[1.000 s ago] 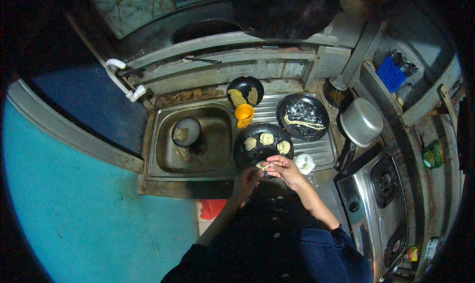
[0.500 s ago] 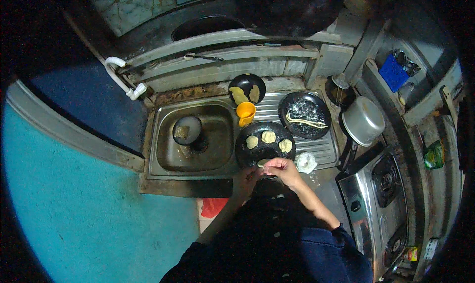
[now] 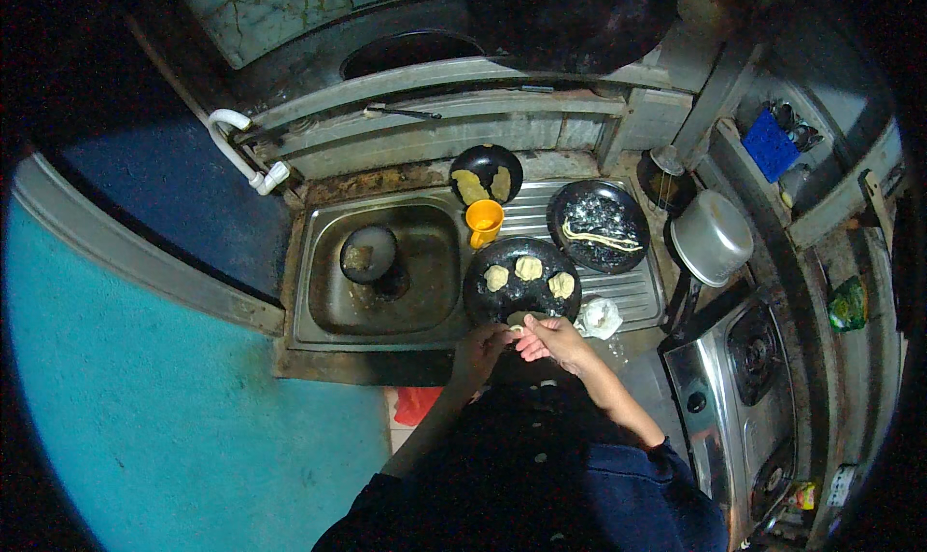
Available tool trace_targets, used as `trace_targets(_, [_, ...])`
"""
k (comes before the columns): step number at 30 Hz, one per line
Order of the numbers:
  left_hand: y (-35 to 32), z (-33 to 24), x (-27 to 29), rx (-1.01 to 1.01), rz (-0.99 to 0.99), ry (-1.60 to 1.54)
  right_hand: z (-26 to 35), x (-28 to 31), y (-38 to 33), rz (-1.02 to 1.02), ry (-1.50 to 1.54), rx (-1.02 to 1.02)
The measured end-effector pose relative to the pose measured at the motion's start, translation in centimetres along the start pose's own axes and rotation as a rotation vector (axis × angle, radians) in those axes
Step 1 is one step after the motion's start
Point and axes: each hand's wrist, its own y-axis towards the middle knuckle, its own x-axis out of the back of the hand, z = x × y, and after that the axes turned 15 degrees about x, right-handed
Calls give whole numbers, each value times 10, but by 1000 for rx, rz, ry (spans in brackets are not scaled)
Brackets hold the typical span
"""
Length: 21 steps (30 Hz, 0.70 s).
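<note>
Just below the middle of the frame, over the near rim of a round black plate [image 3: 507, 301], a small pale pinch of dough [image 3: 516, 328], too small and too covered to tell its long axis or pointing. To its right, the right hand [image 3: 552, 343], bent, thumb and fingers closed on the dough; to its left, the left hand [image 3: 480, 352], in shadow, fingertips close by, grip impossible to tell. On the plate, beyond both hands, three flattened dough lumps [image 3: 528, 268] in an arc. Right of centre, on a floury black plate [image 3: 625, 209], a long dough strip [image 3: 603, 239], lying left to right, dipping toward its right end. At centre, an orange mug [image 3: 485, 221], handle toward the lower edge. At far right, a green packet [image 3: 848, 305]; lower right, a yellow-and-red packet [image 3: 803, 495]; any print too small to read.
</note>
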Motion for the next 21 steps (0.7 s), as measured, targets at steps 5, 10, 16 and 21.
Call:
trace_targets(5, [2, 6, 0, -150, -49, 138, 2, -3, 1, -102, 107, 35])
trace_targets(10, [2, 6, -1, -149, -107, 177, -3, 5, 0, -62, 93, 202])
trace_targets(16, [4, 4, 1, 128, 55, 83, -10, 5, 3, -62, -260, 486])
trace_targets(21, [12, 10, -3, 351, 125, 115, -12, 6, 4, -88, -276, 534])
